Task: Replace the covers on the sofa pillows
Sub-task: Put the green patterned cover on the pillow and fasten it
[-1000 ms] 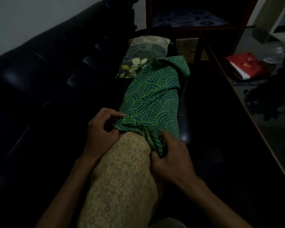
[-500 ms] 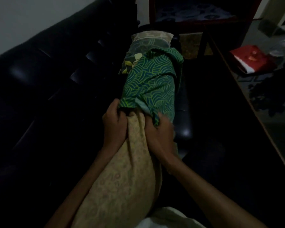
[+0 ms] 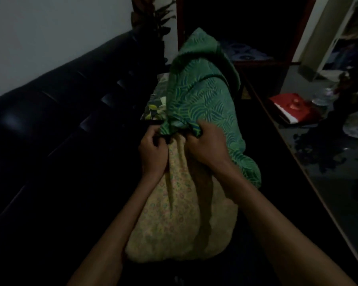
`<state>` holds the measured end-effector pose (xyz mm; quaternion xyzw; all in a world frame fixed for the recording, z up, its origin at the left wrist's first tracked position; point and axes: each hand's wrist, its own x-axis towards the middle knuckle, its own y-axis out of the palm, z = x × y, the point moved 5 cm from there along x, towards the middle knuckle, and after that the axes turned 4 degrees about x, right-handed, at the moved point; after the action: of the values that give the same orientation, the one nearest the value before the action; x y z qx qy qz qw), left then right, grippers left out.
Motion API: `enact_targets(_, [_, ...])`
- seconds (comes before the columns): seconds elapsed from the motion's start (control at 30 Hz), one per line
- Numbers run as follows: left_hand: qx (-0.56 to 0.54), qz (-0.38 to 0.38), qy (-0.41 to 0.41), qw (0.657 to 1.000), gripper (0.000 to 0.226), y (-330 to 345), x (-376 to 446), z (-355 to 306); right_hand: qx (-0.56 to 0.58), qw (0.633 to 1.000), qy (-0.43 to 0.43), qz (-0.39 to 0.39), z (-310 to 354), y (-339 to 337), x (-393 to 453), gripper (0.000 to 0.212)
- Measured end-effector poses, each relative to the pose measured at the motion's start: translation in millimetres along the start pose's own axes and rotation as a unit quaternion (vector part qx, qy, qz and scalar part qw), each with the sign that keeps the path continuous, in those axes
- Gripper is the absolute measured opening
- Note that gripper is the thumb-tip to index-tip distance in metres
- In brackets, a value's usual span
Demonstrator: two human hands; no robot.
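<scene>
Pillow (image 3: 180, 213) lies on the sofa (image 3: 56, 124) seat, pale floral, near end bulging toward the person, far end inside the green cover (image 3: 196, 104). Long axis runs from the person toward the far end of the sofa, roughly parallel to the backrest; covered end tilts up, away from the person. Cover mouth is bunched on the pillow, well short of the near end, so most of the pillow is bare.

Left hand (image 3: 153, 151) pinches the mouth hem on the backrest side, fingers curled tight on fabric. Right hand (image 3: 207, 145) grips the hem on the opposite side, fist closed round a fold.

Judgement: step in hand is drawing the cover down over the pillow. Do it well: keep both grips level and opposite, pull toward the near end in short even strokes, shake the pillow down into the far corners, spread the bunched hem before each pull. Uneven pulls risk twisting the cover or jamming a corner.

Second pillow (image 3: 155, 106), leaf print, lies just beyond the cover on the backrest side. Red item (image 3: 291, 108) lies on the floor, well off the sofa's front edge.
</scene>
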<state>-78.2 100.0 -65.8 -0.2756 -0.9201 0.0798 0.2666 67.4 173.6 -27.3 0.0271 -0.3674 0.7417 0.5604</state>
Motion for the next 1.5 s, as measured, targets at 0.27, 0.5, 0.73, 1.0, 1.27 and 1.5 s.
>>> enact_targets(0.27, [0.039, 0.134, -0.067, 0.988, 0.015, 10, -21, 44, -0.044, 0.994, -0.010, 0.101, -57, 1, -74, 0.006])
enact_targets(0.5, [0.054, 0.179, -0.099, 0.977, 0.011, -17, -22, 66, -0.034, 0.982, -0.048, 0.177, -35, 40, -109, 0.022])
enact_targets(0.73, [0.125, 0.266, -0.196, 0.936, 0.058, -31, -25, 93, -0.204, 0.962, 0.012, 0.183, -92, 41, -94, 0.048])
enact_targets(1.0, [0.117, 0.150, -0.167, 0.967, 0.021, -30, -16, 103, 0.095, 0.984, -0.035, 0.145, -17, 72, -94, 0.041])
enact_targets(1.27, [0.137, 0.179, -0.084, 0.971, 0.099, -33, -26, 107, 0.174, 0.975, -0.022, 0.140, -17, 68, -85, 0.023])
enact_targets(1.5, [0.130, 0.099, 0.024, 0.986, 0.041, -55, -32, 112, 0.021, 0.978, -0.062, 0.197, -66, 68, -95, 0.083])
